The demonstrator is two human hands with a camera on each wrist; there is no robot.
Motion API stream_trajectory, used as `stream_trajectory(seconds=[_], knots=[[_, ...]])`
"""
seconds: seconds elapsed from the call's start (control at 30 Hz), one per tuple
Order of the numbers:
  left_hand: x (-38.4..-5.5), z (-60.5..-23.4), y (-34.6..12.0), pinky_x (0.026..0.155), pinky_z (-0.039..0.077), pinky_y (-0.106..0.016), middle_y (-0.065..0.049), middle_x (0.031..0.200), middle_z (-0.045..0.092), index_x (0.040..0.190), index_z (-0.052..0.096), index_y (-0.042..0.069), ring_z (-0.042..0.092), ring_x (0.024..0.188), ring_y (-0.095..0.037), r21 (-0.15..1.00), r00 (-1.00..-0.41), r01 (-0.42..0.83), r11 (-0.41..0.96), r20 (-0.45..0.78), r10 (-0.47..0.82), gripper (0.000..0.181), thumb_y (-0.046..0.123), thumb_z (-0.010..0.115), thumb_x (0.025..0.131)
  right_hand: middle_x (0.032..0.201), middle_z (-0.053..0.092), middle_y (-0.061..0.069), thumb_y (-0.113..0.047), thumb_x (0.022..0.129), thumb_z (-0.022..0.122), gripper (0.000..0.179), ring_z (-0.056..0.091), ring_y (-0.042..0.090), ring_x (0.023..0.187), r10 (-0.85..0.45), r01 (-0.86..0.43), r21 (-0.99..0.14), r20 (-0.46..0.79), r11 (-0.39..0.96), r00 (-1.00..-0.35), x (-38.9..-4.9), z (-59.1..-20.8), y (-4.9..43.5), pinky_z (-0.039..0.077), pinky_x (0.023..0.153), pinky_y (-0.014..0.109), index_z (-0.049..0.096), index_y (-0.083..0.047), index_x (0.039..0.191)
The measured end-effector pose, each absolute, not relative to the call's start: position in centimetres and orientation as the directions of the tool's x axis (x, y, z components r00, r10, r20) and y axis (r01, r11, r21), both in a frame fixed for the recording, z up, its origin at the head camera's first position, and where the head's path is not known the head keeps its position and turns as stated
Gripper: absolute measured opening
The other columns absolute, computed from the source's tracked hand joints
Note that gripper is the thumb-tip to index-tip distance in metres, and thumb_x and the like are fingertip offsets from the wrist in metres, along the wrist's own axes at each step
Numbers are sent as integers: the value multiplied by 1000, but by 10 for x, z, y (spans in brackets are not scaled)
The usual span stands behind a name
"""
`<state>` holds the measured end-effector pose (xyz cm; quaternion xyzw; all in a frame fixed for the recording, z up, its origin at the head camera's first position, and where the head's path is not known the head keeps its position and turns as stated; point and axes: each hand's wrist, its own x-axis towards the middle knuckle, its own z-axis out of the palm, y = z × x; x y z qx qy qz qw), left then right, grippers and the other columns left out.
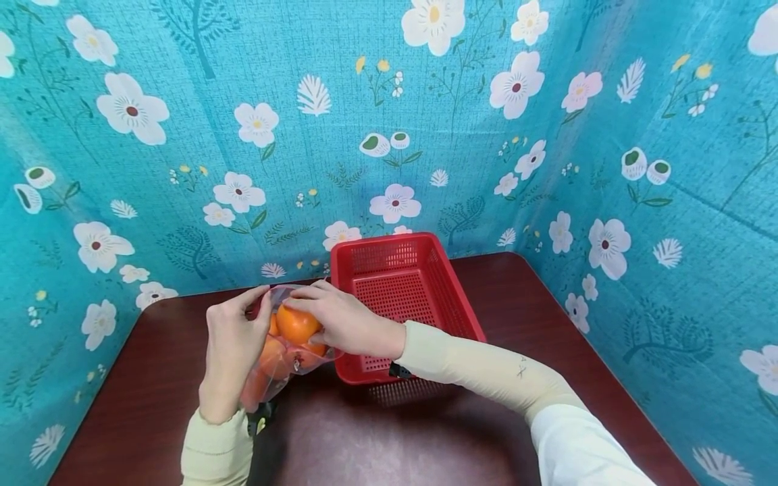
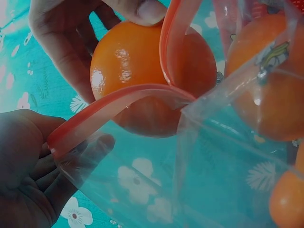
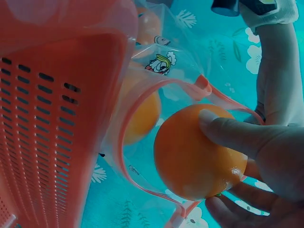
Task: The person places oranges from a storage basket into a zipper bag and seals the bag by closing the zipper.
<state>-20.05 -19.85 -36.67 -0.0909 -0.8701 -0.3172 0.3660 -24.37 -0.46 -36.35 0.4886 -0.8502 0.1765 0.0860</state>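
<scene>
My right hand [image 1: 346,320] grips an orange [image 1: 298,325] with thumb and fingers at the mouth of a clear plastic zip bag [image 3: 130,171]. In the right wrist view the thumb lies across the top of this orange [image 3: 190,152], with the bag's red-edged opening around it. My left hand [image 1: 234,337] pinches the bag's red rim between thumb and fingers, as the left wrist view shows at the rim [image 2: 90,114]. Several more oranges [image 2: 268,80] sit inside the bag, which bears a small cartoon print.
A red perforated plastic basket [image 1: 458,290] stands just right of the bag, near the back of the dark brown table [image 1: 365,439]. The right forearm passes over its front part. Blue flowered cloth [image 1: 340,155] hangs behind and at both sides.
</scene>
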Motion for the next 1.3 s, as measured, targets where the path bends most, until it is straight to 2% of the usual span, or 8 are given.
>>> stream_trajectory(seconds=[0.37, 0.6, 0.9, 1.13, 1.3], knots=[[-200, -367, -200, 66, 60, -50, -24, 93, 76, 106, 76, -8, 71, 71, -35, 494, -716, 396, 774, 693, -76, 20, -3, 77, 86, 148, 57, 2, -19, 84, 85, 69, 46, 18, 137, -819, -878, -193, 317, 438, -478, -240, -363, -10, 45, 108, 22, 56, -13, 146], [-201, -367, -198, 67, 61, -50, -25, 94, 75, 107, 75, -9, 71, 70, -35, 498, -725, 394, 773, 685, -72, 21, -3, 76, 87, 147, 57, 1, -20, 84, 85, 71, 46, 19, 139, -845, -895, -131, 294, 426, -446, -242, -366, -12, 43, 110, 22, 54, -13, 148], [-201, -366, -196, 62, 60, -49, -24, 93, 76, 105, 76, -8, 69, 66, -32, 484, -713, 397, 780, 698, -70, 19, -3, 76, 87, 144, 60, 4, -11, 89, 79, 50, 49, 17, 140, -835, -902, -220, 346, 372, -429, -248, -368, -12, 39, 112, 21, 64, -10, 137], [-200, -367, -195, 64, 60, -49, -23, 91, 76, 106, 76, -7, 68, 66, -31, 483, -723, 391, 783, 688, -64, 20, -4, 76, 86, 127, 68, 2, -6, 92, 73, 32, 58, 14, 123, -810, -896, -262, 390, 359, -438, -250, -362, -3, 47, 103, 18, 72, -11, 123], [-200, -367, -194, 67, 60, -51, -24, 92, 76, 107, 76, -7, 69, 69, -33, 490, -731, 383, 783, 679, -68, 20, -4, 76, 87, 115, 71, 1, -3, 91, 73, 26, 61, 12, 108, -750, -866, -320, 440, 384, -494, -258, -358, 8, 50, 95, 15, 75, -10, 116]])
